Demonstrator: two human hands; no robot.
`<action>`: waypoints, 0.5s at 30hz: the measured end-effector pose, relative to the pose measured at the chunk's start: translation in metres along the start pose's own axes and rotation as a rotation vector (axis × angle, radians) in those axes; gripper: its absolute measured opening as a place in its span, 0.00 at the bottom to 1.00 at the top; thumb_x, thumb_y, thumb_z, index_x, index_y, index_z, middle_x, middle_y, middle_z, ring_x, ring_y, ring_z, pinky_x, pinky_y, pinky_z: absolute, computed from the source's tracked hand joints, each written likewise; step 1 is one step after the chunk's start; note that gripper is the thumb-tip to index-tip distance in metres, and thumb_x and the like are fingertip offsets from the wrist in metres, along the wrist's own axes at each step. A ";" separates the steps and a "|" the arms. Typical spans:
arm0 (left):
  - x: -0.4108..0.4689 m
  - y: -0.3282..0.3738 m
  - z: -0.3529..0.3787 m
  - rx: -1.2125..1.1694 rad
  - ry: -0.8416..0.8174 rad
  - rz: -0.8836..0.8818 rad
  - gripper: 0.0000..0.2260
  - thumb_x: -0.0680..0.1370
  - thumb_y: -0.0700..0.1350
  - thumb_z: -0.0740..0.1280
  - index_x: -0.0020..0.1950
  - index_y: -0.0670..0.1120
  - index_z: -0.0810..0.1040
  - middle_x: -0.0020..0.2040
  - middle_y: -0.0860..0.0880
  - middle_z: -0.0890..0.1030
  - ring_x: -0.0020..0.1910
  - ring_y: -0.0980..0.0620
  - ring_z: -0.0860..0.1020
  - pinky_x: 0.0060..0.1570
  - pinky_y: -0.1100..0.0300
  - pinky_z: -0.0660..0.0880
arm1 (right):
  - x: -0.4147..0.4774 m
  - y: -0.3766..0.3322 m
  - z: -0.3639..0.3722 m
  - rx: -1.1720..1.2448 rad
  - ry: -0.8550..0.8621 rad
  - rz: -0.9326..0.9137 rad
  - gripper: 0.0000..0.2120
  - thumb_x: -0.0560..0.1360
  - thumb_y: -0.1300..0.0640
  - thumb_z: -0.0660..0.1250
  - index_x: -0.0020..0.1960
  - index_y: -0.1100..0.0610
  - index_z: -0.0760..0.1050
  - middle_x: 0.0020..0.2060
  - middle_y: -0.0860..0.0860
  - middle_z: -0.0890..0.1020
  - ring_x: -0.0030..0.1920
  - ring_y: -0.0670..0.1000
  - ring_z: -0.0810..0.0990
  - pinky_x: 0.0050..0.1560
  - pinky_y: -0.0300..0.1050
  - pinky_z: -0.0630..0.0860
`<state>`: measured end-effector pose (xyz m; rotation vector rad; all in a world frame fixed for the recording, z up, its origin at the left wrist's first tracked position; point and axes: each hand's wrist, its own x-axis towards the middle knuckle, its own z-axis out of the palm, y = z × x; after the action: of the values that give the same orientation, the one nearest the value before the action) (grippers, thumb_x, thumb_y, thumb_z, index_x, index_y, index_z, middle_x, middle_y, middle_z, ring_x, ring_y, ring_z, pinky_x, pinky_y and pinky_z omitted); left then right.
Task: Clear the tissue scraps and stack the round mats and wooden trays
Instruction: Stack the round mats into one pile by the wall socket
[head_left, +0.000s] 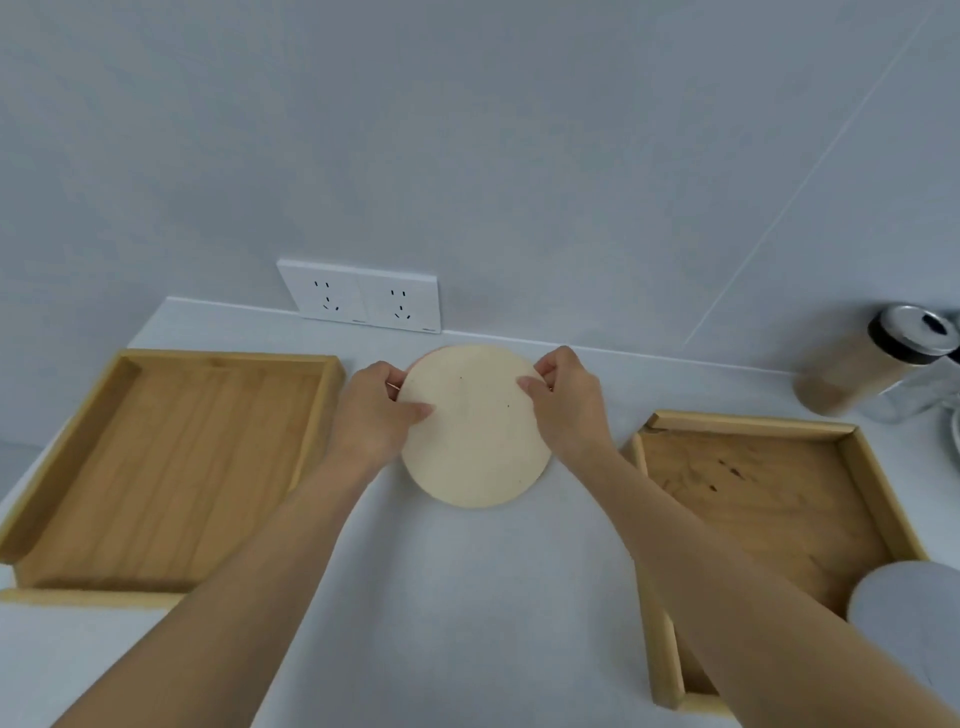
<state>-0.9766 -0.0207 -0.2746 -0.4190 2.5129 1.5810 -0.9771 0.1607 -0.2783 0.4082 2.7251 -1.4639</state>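
Note:
A cream round mat (475, 436) lies on the white counter between two wooden trays. A thin pink edge of another mat (422, 356) shows under its far left rim. My left hand (376, 410) grips the mat's left rim, thumb on top. At the mat's right rim my right hand (569, 402) pinches it the same way. The left wooden tray (67, 457) and the right wooden tray (852, 441) both lie flat and hold nothing. No tissue scraps show.
A double wall socket (363, 296) sits just behind the mat. At the far right stand a lidded jar of beige powder (857, 364) and a glass container (914, 389). A pale round object (914, 613) overlaps the right tray's near corner.

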 end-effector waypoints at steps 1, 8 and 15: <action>0.008 -0.003 0.002 0.021 0.002 -0.008 0.11 0.69 0.34 0.72 0.39 0.47 0.73 0.37 0.48 0.76 0.39 0.46 0.75 0.41 0.51 0.72 | 0.007 0.003 0.006 -0.031 -0.018 0.006 0.06 0.77 0.57 0.62 0.50 0.61 0.69 0.39 0.52 0.74 0.41 0.53 0.73 0.41 0.47 0.71; 0.019 -0.020 0.011 0.388 0.058 0.024 0.14 0.71 0.41 0.70 0.55 0.43 0.74 0.53 0.45 0.77 0.51 0.43 0.75 0.47 0.50 0.73 | 0.018 0.018 0.029 -0.536 0.007 -0.145 0.11 0.79 0.56 0.59 0.57 0.62 0.68 0.52 0.56 0.76 0.52 0.56 0.73 0.47 0.44 0.64; -0.003 -0.013 0.016 0.800 0.145 0.320 0.29 0.75 0.53 0.64 0.73 0.45 0.59 0.72 0.43 0.63 0.68 0.43 0.64 0.61 0.51 0.66 | 0.007 0.026 0.020 -0.847 0.229 -0.401 0.35 0.70 0.41 0.66 0.71 0.56 0.63 0.66 0.61 0.72 0.66 0.61 0.71 0.66 0.56 0.66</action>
<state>-0.9699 -0.0112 -0.2920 -0.0181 3.1462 0.4908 -0.9801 0.1592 -0.3114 -0.0177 3.3857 -0.1619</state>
